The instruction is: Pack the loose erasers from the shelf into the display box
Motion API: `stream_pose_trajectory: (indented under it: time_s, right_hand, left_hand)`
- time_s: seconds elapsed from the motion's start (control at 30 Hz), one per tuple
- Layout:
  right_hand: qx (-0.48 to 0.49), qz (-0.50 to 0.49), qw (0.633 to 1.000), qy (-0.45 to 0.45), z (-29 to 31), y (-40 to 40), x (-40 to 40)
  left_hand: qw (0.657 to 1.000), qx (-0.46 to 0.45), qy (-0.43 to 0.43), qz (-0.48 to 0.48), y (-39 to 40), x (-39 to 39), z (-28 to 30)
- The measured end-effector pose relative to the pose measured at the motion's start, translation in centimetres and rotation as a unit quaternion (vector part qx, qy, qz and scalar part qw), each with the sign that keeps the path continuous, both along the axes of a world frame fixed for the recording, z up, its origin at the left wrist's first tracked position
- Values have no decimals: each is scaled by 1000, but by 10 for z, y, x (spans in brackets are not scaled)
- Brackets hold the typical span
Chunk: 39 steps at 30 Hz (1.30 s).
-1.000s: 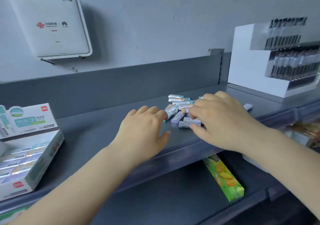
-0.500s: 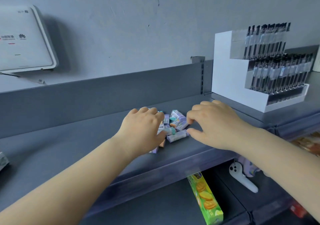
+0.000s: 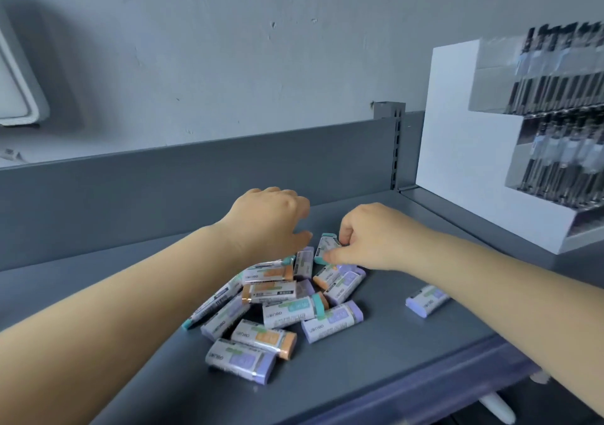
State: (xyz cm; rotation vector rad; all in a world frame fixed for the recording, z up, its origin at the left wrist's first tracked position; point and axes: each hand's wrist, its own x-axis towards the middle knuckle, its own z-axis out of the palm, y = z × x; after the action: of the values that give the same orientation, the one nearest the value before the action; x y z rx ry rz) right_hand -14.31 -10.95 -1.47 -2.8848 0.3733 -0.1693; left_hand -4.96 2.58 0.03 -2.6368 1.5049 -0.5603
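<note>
We are gathering the erasers (image 3: 281, 307) into our hands, and the box is not in view now. They lie in a heap near the middle of the shelf (image 3: 408, 352), reaching toward its front edge; one lilac eraser (image 3: 425, 300) lies apart, toward the right end, partly under our right forearm. Our right hand (image 3: 369, 238) pinches a teal eraser (image 3: 325, 248) at the back of the heap, between thumb and fingertips. Our left hand (image 3: 268, 225) is curled, its fingers bent down behind the heap; whether it grips anything we cannot tell. We think it is best to take few at a time and stack them flat in the palm. The wrappers look smooth, so a full fist may drop some over the front edge.
</note>
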Motion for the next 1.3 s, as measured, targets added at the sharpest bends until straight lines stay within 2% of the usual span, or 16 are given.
stream_pose_trajectory:
  time_s: [0.1, 0.17, 0.43, 0.67, 0.8, 1.07, 1.3]
  right_hand:
    - [98, 13, 994, 52, 5, -6, 9]
    - [138, 20, 989, 56, 9, -15, 12]
    - [163, 52, 985, 20, 15, -55, 16]
    - [213, 87, 973, 2, 16, -76, 12]
    - [243, 107, 964, -10, 17, -83, 4]
    - [337, 137, 928, -77, 27, -90, -14]
    - [376, 190, 896, -142, 32, -76, -30]
  left_hand:
    - [1000, 13, 9, 0, -8, 7, -2]
    - [1000, 22, 16, 6, -14, 11, -3]
    - [994, 70, 67, 52, -31, 4, -8]
    - [969, 60, 213, 113, -44, -6, -8]
    - [957, -3, 266, 115, -50, -9, -9]
    - [950, -154, 246, 115, -51, -22, 4]
    - [906, -301, 257, 151, -19, -60, 31]
